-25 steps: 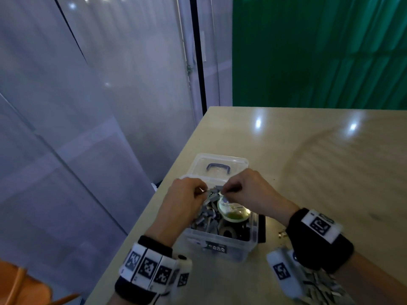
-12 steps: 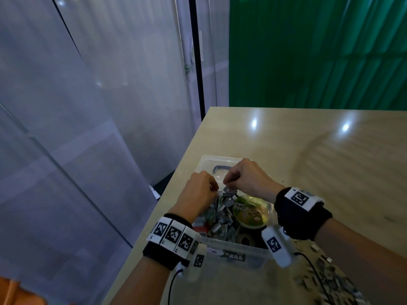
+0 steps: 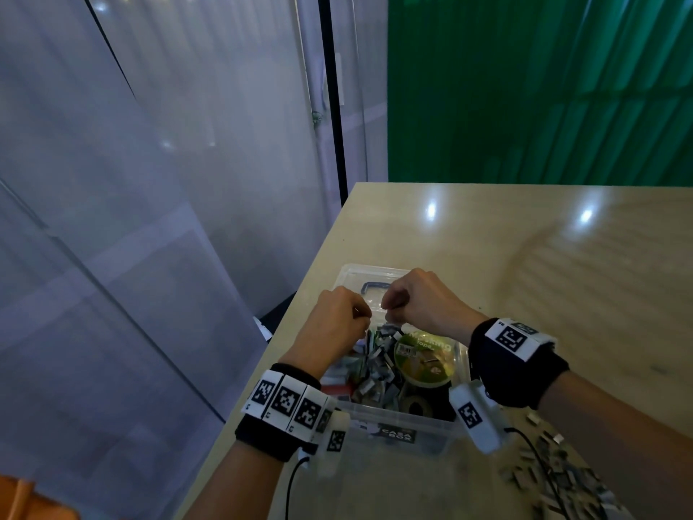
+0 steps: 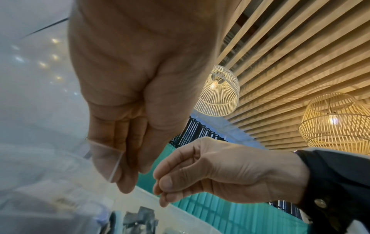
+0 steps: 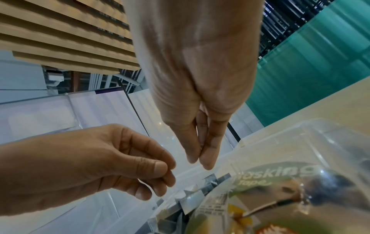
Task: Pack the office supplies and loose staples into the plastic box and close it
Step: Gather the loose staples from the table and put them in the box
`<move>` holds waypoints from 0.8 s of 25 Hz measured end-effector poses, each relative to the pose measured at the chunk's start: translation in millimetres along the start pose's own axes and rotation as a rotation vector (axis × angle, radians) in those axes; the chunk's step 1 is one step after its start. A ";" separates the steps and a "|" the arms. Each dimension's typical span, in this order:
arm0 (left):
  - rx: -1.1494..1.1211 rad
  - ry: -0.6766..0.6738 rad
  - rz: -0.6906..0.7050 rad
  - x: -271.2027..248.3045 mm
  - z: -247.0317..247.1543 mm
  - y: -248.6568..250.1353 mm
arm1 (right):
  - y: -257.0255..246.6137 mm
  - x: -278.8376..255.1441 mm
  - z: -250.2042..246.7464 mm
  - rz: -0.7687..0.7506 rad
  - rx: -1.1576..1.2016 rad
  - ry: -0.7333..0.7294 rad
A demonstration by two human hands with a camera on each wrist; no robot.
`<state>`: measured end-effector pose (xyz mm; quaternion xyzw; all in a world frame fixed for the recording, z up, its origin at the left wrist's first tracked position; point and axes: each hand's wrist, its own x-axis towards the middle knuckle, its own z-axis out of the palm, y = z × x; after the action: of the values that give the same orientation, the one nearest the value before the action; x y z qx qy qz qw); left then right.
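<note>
At the table (image 3: 525,257) edge, both hands' fingers (image 5: 208,152) pinch together above the box (image 3: 408,422).

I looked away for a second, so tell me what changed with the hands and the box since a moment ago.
Little changed. Both hands stayed over the open plastic box, fingertips pinched together; the left hand and right hand drew slightly toward its far edge. Whether they hold staples cannot be told. The masking tape stays inside, the lid off, loose staples on the table.

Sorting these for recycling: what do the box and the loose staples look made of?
Box: clear, glossy plastic, it seems; its contents show through the wall. Staples: grey strips with dull glints, probably metal, though blurred. More staples lie loose on the table.
</note>
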<state>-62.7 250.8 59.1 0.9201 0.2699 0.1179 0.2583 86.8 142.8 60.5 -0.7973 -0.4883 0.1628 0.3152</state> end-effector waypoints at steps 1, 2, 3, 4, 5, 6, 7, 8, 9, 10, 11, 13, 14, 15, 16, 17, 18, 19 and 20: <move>-0.007 0.008 0.000 -1.1 -1.3 2.0 | -0.2 -1.7 -0.1 -0.016 -0.003 -0.003; -0.011 0.015 0.001 -2.1 -1.9 4.4 | -1.1 -3.6 -0.2 -0.042 -0.002 -0.012; -0.009 0.021 0.003 -2.9 -2.1 6.6 | -1.9 -5.2 0.2 -0.076 0.007 -0.028; -0.004 0.026 0.007 -4.2 -2.0 9.7 | -2.4 -7.8 -0.1 -0.111 0.014 -0.043; 0.005 0.030 0.012 -5.5 -2.0 12.7 | -2.0 -9.8 -1.1 -0.140 0.011 -0.048; 0.011 0.036 0.016 -6.7 -2.1 15.9 | -0.6 -11.9 -4.1 -0.153 0.008 -0.041; 0.014 0.043 0.020 -8.5 -2.6 19.9 | 2.0 -14.7 -9.0 -0.149 0.014 -0.026; 0.014 0.049 0.024 -10.3 -2.9 24.3 | 5.0 -18.2 -16.3 -0.134 0.025 -0.009; 0.015 0.055 0.027 -12.7 -2.6 29.9 | 9.0 -23.1 -24.8 -0.119 0.028 0.004; 0.015 0.060 0.029 -14.6 -1.9 36.7 | 12.9 -29.1 -34.4 -0.105 0.027 0.014; 0.014 0.063 0.031 -16.3 0.4 44.8 | 18.3 -36.3 -44.3 -0.093 0.029 0.016; 0.011 0.066 0.053 -18.6 6.6 63.0 | 29.2 -52.9 -62.3 -0.078 0.068 0.013; 0.001 0.062 0.071 -20.2 11.0 74.8 | 34.8 -63.3 -71.2 -0.070 0.098 0.010; -0.009 0.055 0.092 -21.5 16.6 87.9 | 41.7 -74.7 -80.0 -0.057 0.122 0.005; -0.011 0.045 0.118 -22.5 24.0 101.8 | 49.8 -86.8 -88.4 -0.041 0.139 0.002; -0.009 0.034 0.143 -24.2 32.6 116.7 | 59.0 -99.2 -95.9 -0.024 0.142 -0.001; -0.014 0.018 0.170 -26.6 43.3 132.5 | 69.9 -112.1 -103.1 -0.011 0.140 -0.006; -0.026 -0.002 0.200 -29.9 55.0 148.5 | 81.6 -125.0 -108.9 0.000 0.126 -0.014; -0.036 -0.022 0.235 -32.9 65.4 161.9 | 92.1 -134.5 -112.5 0.014 0.115 -0.030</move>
<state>3.9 88.9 88.9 0.9419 0.1553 0.1419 0.2620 149.6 -44.3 77.3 -0.7788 -0.4772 0.2048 0.3518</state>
